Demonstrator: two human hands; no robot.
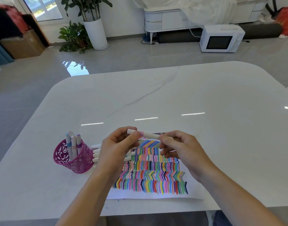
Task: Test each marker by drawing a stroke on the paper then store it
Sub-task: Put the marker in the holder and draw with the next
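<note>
Pinching marker ends, fingers curled: left hand, right hand | tip hidden | loose markers half-covered

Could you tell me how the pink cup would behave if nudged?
The pink cup looks like light openwork plastic, likely sliding on the glossy table. Markers standing above its rim may make it tip.

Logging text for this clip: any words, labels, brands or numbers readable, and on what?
None legible.
Top of the microwave: faint marks, too blurred.
Side of the cardboard box: possible label, too small.
The marker held above the paper: no lettering visible.
The paper: coloured strokes only.
</note>
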